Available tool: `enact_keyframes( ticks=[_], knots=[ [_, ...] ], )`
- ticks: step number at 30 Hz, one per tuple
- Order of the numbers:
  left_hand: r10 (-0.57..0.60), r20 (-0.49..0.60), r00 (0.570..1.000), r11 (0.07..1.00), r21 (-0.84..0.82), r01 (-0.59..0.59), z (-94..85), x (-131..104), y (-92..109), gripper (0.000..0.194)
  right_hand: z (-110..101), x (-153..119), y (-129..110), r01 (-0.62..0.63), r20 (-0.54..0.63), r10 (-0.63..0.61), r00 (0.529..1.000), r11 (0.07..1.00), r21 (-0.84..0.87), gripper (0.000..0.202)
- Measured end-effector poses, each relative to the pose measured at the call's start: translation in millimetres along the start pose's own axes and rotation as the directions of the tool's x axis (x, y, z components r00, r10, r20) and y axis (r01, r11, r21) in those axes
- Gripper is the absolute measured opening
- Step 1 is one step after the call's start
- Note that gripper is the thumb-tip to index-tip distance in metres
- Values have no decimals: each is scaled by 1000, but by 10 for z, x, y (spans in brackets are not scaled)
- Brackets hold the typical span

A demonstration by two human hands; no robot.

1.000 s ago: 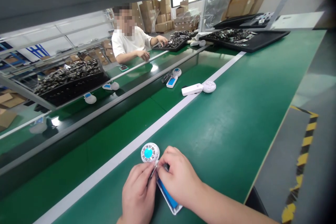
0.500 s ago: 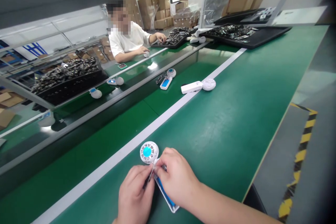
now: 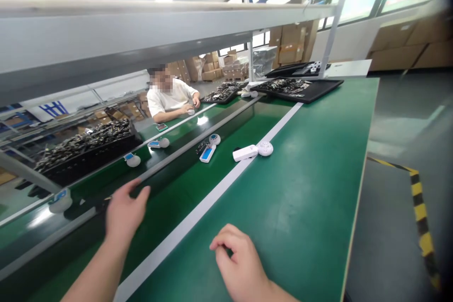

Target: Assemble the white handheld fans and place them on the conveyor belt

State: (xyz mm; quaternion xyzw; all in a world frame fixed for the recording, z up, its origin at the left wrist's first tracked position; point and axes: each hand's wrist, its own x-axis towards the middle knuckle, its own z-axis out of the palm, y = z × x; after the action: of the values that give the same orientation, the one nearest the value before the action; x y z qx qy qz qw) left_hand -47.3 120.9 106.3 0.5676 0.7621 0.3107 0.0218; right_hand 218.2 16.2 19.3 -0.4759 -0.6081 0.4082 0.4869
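My left hand (image 3: 126, 210) reaches over the dark channel beside the rail, its thumb and forefinger apart. A small dark item (image 3: 102, 205) shows just left of that hand; its kind is hidden. Above the green tabletop, my right hand (image 3: 238, 260) has its fingers curled in towards the thumb, with nothing visible in them. Farther along lies a white handheld fan (image 3: 264, 149), across the pale strip. To its left, on the green belt, is another white fan (image 3: 207, 153) with a blue panel in its handle and dark parts beside it.
Across the rail (image 3: 184, 152), several white fan pieces (image 3: 132, 160) lie on the far belt. A co-worker (image 3: 170, 101) sits there. Black trays (image 3: 323, 92) of small dark parts stand at the back. A grey shelf beam (image 3: 123, 40) crosses overhead. The table's right edge borders the floor.
The fan that both hands worked on has left them and is out of sight. My left hand has moved left and forward; my right has stayed low over the table. The view has tilted up.
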Motion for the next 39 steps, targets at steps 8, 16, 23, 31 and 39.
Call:
enact_keyframes(
  ticks=[8, 16, 23, 31, 39],
  knots=[
    [102, 359, 928, 987, 78, -139, 1568, 535, 1061, 37, 47, 75, 31, -21, 43, 29, 999, 984, -177, 18],
    [125, 446, 886, 974, 114, -195, 1214, 407, 920, 33, 26, 85, 38, 3, -9, -5, 1000, 986, -168, 16],
    [186, 514, 838, 968, 50, -245, 240, -1057, 145, 35, -58, 43, -20, 23, 37, -16, 999, 980, -196, 20],
    [415, 386, 824, 890, 14, -455, -115, -2291, -169, 35, -14, -92, -29, 365, 468, -222, 855, 900, -239, 34],
    [510, 370, 777, 838, -8, -546, -221, -1556, -339, 40, -7, -91, 30, 402, 433, -277, 858, 887, -227, 18]
  ],
)
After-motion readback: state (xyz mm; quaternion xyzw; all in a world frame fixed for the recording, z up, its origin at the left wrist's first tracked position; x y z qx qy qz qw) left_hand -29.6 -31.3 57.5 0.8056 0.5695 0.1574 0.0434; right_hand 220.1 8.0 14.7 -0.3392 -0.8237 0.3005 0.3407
